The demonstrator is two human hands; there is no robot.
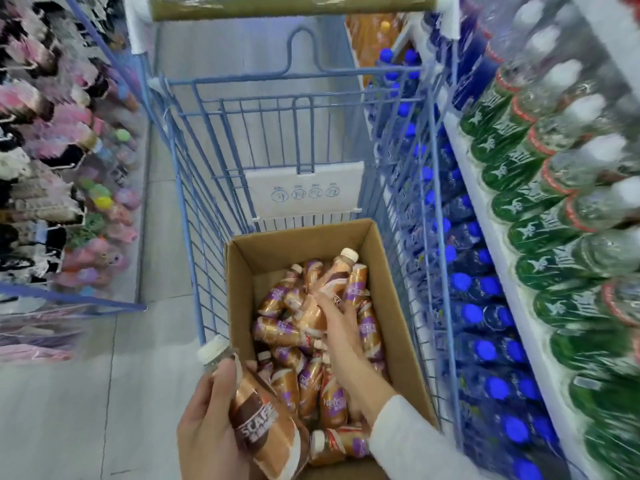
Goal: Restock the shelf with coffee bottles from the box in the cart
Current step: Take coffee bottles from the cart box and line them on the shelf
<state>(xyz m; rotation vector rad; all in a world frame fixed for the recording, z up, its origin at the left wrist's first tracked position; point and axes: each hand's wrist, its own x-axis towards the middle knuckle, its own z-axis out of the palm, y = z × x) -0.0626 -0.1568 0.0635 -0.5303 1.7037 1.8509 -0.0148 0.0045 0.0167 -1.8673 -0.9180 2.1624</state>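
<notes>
Fingers (323, 304) of the right hand (341, 336) rest among coffee bottles (311, 379) in the box (239, 282), grasp unclear; nearest bottle (337, 271) lies just beyond, pointing far-right. Left hand (207, 420) grips another bottle (263, 420).

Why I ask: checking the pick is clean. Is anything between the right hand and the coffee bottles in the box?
Nothing visible does. The box is open-topped and the right hand is inside it, fingers on the coffee bottles; whether it grips one is unclear. The left hand holds another bottle.
</notes>
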